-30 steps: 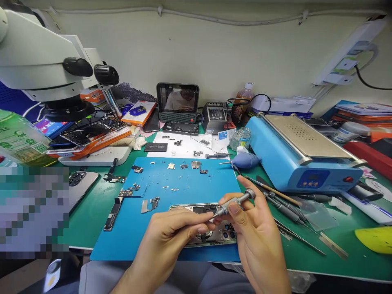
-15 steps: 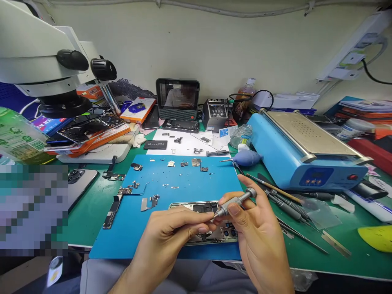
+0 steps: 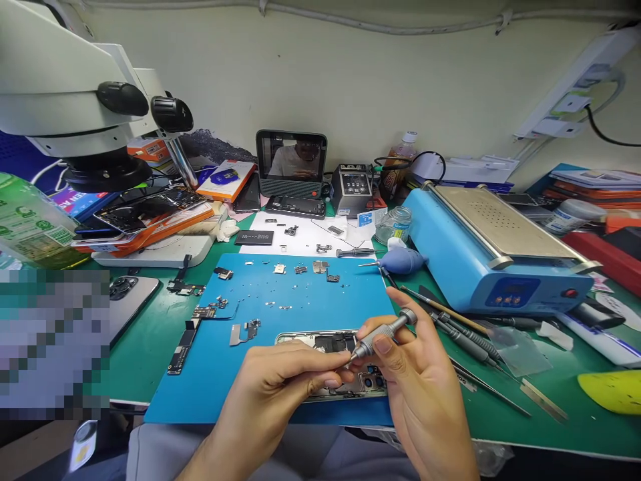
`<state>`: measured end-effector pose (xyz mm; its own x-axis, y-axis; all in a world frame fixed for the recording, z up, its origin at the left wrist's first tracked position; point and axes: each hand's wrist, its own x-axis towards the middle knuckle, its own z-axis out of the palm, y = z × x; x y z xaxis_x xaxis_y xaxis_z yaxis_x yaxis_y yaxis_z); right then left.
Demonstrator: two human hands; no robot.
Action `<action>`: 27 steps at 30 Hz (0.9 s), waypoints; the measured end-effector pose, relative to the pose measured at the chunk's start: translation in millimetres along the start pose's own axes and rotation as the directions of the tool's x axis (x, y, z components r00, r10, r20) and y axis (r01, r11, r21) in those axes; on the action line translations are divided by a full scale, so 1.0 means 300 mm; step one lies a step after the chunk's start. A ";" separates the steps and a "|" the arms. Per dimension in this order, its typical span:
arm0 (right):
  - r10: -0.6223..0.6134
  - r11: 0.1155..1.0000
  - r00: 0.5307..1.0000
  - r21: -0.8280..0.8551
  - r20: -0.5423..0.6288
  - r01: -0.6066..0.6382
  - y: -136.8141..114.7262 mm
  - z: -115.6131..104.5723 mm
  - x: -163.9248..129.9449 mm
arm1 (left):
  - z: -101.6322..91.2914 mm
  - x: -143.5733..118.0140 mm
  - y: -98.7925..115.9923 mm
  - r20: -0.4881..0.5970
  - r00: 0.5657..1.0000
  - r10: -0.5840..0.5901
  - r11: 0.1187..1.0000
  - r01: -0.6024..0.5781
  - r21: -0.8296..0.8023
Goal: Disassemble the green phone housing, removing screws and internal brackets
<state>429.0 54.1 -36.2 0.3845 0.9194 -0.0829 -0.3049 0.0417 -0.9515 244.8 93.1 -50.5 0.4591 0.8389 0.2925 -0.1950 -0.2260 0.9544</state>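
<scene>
My right hand [image 3: 425, 384] is closed round a grey knurled precision screwdriver [image 3: 380, 334], its cap end tilted up to the right. The thumb and fingers of my left hand [image 3: 285, 381] pinch at the screwdriver's tip; anything small between them is hidden. Beneath both hands an opened phone housing [image 3: 285, 337] lies on the blue mat [image 3: 200, 394], partly covered by the hands. Its camera lenses [image 3: 373, 382] show at the right. On the mat's left edge lies a long logic board [image 3: 183, 347], with a flex cable part [image 3: 245, 331] nearer the middle.
Small screws and brackets [image 3: 280, 268] dot the mat. A battery [image 3: 254, 237] lies beyond it. To the right are a blue air blower [image 3: 400, 260], tweezers [image 3: 495, 387] and a blue heating plate machine [image 3: 501, 267]. A microscope [image 3: 100, 127] overhangs the left.
The camera view has shifted slightly. Both hands keep nearly the same place, with the screwdriver still held between them.
</scene>
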 end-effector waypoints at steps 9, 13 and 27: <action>0.030 0.998 0.997 0.063 -0.064 -0.026 -0.053 0.034 -0.026 | -0.002 0.005 0.004 -0.013 1.000 0.005 0.996 -0.004 0.084; 0.023 0.998 0.999 0.058 -0.046 -0.020 -0.056 0.043 -0.029 | -0.003 0.007 0.005 0.007 1.000 -0.014 0.997 0.014 0.077; 0.012 0.999 0.999 0.045 -0.039 -0.010 -0.046 0.050 -0.037 | -0.003 0.002 0.002 0.021 0.998 -0.065 0.995 0.063 0.075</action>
<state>415.9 49.0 -17.5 0.4143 0.9040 -0.1057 -0.3478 0.0499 -0.9362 244.0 93.9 -49.6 0.4889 0.8411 0.2312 -0.1000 -0.2093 0.9727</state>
